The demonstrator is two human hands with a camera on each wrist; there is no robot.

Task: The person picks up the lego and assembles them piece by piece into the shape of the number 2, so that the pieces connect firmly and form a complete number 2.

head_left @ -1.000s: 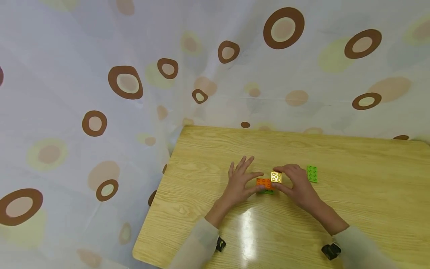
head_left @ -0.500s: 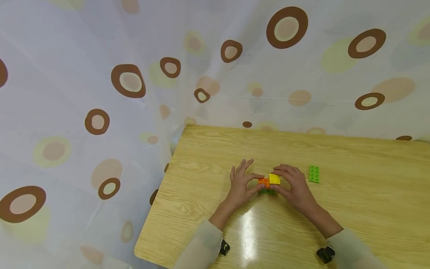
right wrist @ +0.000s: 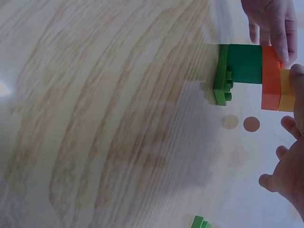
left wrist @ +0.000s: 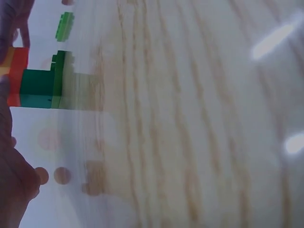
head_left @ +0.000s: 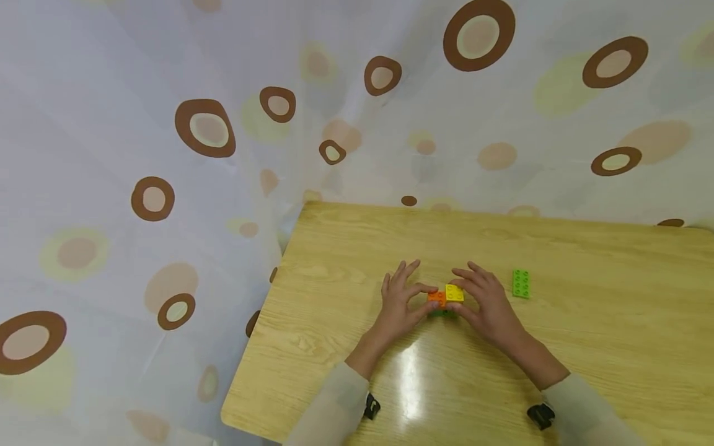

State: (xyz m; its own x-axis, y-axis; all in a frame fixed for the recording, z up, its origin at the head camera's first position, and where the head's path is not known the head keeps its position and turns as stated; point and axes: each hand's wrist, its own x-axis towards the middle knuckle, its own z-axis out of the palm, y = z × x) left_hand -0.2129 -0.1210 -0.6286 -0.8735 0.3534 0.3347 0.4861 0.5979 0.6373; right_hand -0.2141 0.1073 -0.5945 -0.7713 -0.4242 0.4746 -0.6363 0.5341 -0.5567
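The 2 hands meet over a small stack of toy blocks near the middle of a wood-grained surface (head_left: 334,260). The left hand (head_left: 397,306) pinches the orange block (head_left: 437,299) between thumb and index finger, its other fingers spread away from the stack. The right hand (head_left: 491,303) pinches the yellow block (head_left: 454,293), thumb on the near side and fingertips on the far side.

From the wrist views, the stack has 4 layers: a thin light green base (right wrist: 221,76) on the surface, a dark green block (right wrist: 244,64) on that, then the orange, then the yellow on top. The base and the orange block both reach out past the dark green block toward the right hand, and the yellow sits on the orange block's right-hand end. Whether it is fully pressed down, I cannot tell.

Apart from the stack, to the right, lies a light green brick (head_left: 521,284) with 2 rows of studs. A pale sheet (head_left: 362,124) with brown rings stands behind.
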